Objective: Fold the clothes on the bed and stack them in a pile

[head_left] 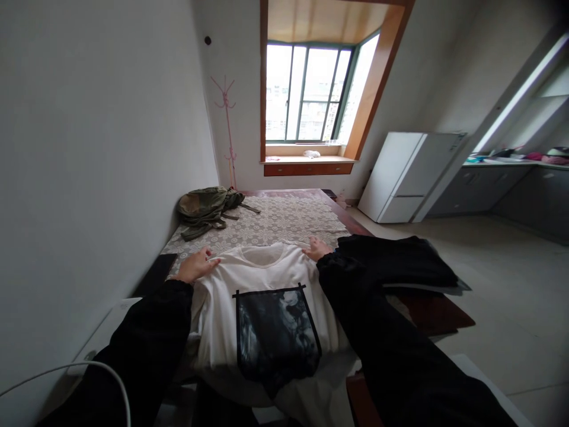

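Observation:
A white T-shirt with a large black-and-grey printed panel lies spread in front of me, neckline away from me and lower part hanging over the near table edge. At its left shoulder, my left hand grips the cloth between thumb and fingers. My right hand has hold of the opposite shoulder near the collar, its fingertips partly hidden. Beside my right forearm is a stack of folded black clothing.
The table carries a patterned lace cloth. A camouflage backpack rests against the left wall. A white cable loops at lower left. Beyond stand a pink coat rack and a white fridge.

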A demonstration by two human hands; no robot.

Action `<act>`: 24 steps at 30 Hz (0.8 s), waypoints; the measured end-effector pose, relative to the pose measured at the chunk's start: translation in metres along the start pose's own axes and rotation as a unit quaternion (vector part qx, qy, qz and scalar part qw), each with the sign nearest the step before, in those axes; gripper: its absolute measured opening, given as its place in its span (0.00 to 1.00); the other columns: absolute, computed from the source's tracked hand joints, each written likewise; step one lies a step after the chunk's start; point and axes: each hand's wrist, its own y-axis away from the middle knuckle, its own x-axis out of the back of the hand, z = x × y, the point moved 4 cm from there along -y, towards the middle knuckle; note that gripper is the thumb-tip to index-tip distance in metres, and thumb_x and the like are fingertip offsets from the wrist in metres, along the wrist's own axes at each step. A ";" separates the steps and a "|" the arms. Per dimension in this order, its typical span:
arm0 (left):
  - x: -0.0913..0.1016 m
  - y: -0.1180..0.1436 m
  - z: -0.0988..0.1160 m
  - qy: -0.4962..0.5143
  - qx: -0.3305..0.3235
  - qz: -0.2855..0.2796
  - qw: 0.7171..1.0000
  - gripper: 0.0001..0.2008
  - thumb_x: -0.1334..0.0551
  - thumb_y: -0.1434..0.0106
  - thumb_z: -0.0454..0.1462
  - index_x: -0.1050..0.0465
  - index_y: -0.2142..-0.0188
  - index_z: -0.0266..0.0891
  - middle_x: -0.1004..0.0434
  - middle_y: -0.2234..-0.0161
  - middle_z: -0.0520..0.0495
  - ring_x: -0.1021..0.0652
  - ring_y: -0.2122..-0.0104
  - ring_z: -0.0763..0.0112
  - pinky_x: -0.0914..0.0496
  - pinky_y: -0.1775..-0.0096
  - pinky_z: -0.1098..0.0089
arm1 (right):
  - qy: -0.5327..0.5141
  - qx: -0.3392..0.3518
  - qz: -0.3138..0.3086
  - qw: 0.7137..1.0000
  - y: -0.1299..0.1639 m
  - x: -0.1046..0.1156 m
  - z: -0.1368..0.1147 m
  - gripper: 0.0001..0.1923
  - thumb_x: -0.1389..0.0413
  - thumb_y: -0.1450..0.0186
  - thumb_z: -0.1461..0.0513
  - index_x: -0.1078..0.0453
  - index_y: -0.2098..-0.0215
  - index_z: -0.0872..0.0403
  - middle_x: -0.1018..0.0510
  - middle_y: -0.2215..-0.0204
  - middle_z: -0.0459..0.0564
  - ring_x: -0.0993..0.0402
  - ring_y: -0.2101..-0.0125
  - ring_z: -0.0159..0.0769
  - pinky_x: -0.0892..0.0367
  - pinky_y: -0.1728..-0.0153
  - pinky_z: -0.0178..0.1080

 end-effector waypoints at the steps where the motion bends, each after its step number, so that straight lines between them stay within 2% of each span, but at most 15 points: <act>1: 0.003 0.005 -0.003 -0.013 0.007 -0.003 1.000 0.29 0.39 0.42 0.61 0.27 0.54 0.42 0.17 0.55 0.38 0.19 0.56 0.49 0.32 0.60 0.64 | 0.014 -0.009 -0.007 1.000 0.006 0.001 0.004 0.33 0.42 0.32 0.52 0.39 0.34 0.58 0.32 0.36 0.67 0.32 0.40 0.57 0.37 0.44 0.47; 4: 0.009 0.020 -0.013 -0.041 0.014 -0.017 0.999 0.30 0.41 0.44 0.64 0.26 0.60 0.42 0.17 0.57 0.37 0.19 0.56 0.46 0.32 0.60 0.63 | 0.050 -0.014 -0.025 0.998 0.027 0.000 0.015 0.35 0.42 0.32 0.52 0.43 0.31 0.57 0.32 0.36 0.69 0.32 0.39 0.59 0.37 0.43 0.49; 6: 0.009 0.032 -0.017 -0.041 0.001 -0.041 0.998 0.29 0.41 0.44 0.64 0.26 0.63 0.42 0.17 0.59 0.38 0.19 0.56 0.46 0.31 0.60 0.63 | 0.050 0.007 -0.017 0.999 0.044 -0.002 0.020 0.35 0.42 0.31 0.55 0.45 0.30 0.57 0.33 0.36 0.68 0.33 0.38 0.58 0.38 0.42 0.49; 8: 0.008 0.047 -0.019 -0.027 -0.007 -0.046 0.999 0.30 0.42 0.43 0.64 0.26 0.59 0.42 0.17 0.58 0.38 0.19 0.55 0.47 0.30 0.59 0.63 | 0.033 0.046 0.020 0.998 0.063 -0.005 0.022 0.34 0.44 0.31 0.58 0.46 0.30 0.58 0.34 0.35 0.67 0.36 0.36 0.56 0.39 0.39 0.49; 11: 0.007 0.081 -0.025 -0.017 0.021 -0.006 1.000 0.37 0.43 0.42 0.64 0.31 0.46 0.38 0.19 0.53 0.35 0.19 0.52 0.45 0.29 0.56 0.60 | -0.020 0.132 0.113 0.985 0.103 -0.007 0.026 0.30 0.47 0.31 0.61 0.43 0.32 0.57 0.35 0.34 0.64 0.39 0.34 0.52 0.41 0.36 0.49; 14: -0.004 0.122 -0.029 -0.008 0.034 0.000 0.999 0.40 0.44 0.40 0.64 0.34 0.42 0.36 0.20 0.51 0.32 0.20 0.51 0.45 0.30 0.52 0.57 | -0.075 0.180 0.178 0.964 0.150 -0.013 0.041 0.24 0.49 0.30 0.61 0.38 0.36 0.54 0.30 0.38 0.60 0.34 0.37 0.50 0.37 0.37 0.51; 17: -0.015 0.156 -0.028 -0.001 0.015 0.026 1.000 0.32 0.43 0.39 0.61 0.30 0.50 0.39 0.21 0.50 0.32 0.22 0.49 0.46 0.31 0.49 0.55 | -0.094 0.156 0.207 0.961 0.187 -0.019 0.061 0.21 0.49 0.29 0.58 0.35 0.40 0.53 0.25 0.44 0.59 0.30 0.42 0.51 0.34 0.40 0.52; 19: -0.019 0.170 -0.024 0.011 -0.003 0.044 0.999 0.24 0.43 0.38 0.57 0.28 0.56 0.41 0.21 0.51 0.35 0.22 0.49 0.47 0.31 0.49 0.55 | -0.092 0.133 0.214 0.963 0.201 -0.020 0.072 0.21 0.49 0.29 0.56 0.34 0.41 0.53 0.24 0.46 0.59 0.29 0.43 0.52 0.33 0.41 0.52; 22: -0.018 0.176 -0.021 0.053 -0.018 0.052 0.997 0.17 0.44 0.37 0.52 0.28 0.63 0.43 0.19 0.57 0.39 0.21 0.53 0.50 0.31 0.51 0.58 | -0.087 0.120 0.198 0.969 0.203 -0.019 0.077 0.24 0.48 0.29 0.52 0.33 0.40 0.53 0.24 0.47 0.59 0.28 0.45 0.52 0.32 0.43 0.50; 24: -0.014 0.175 -0.024 0.108 -0.005 0.062 0.992 0.15 0.44 0.37 0.50 0.28 0.65 0.44 0.18 0.61 0.42 0.20 0.57 0.52 0.30 0.55 0.60 | -0.088 0.114 0.180 0.973 0.199 -0.018 0.077 0.26 0.47 0.30 0.50 0.33 0.39 0.54 0.24 0.48 0.59 0.26 0.47 0.51 0.31 0.46 0.49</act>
